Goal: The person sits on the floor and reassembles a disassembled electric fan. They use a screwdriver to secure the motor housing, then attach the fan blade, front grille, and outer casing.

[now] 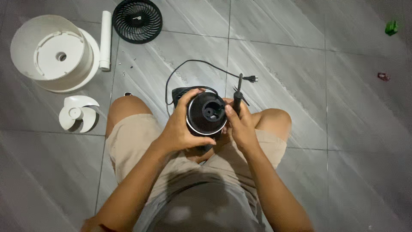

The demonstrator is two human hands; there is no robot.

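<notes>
Underfoot, head view: grey polished floor tiles [326,107] with pale diagonal streaks and thin grout lines; the person sits on them, bare knees spread, in beige shorts [128,141].
Motor housing: a round black fan motor housing [206,114] with a bright ring around its rim sits between the knees, held above the lap.
Housing axis: its open round face with a central hole looks up toward the camera, so the long axis runs roughly from lap to head, tipped slightly away.
Left hand: the left hand [180,129] wraps the housing's left side, fingers curled around the rim and thumb along the lower edge.
Right hand: the right hand [240,126] presses the housing's right side while gripping a dark screwdriver [237,94], whose shaft stands up and away from the body.
Cord: a black power cord [189,68] loops from the housing across the floor to a plug [253,78] beyond the right knee.
Far left floor: a white round fan shell [51,53], a white tube [105,41] just beside it, a black grille [137,20] and a white blade [79,112] near the left knee.
Far right floor: a small green object [391,28] and a small red one [383,76], well apart; too small to tell any label.
</notes>
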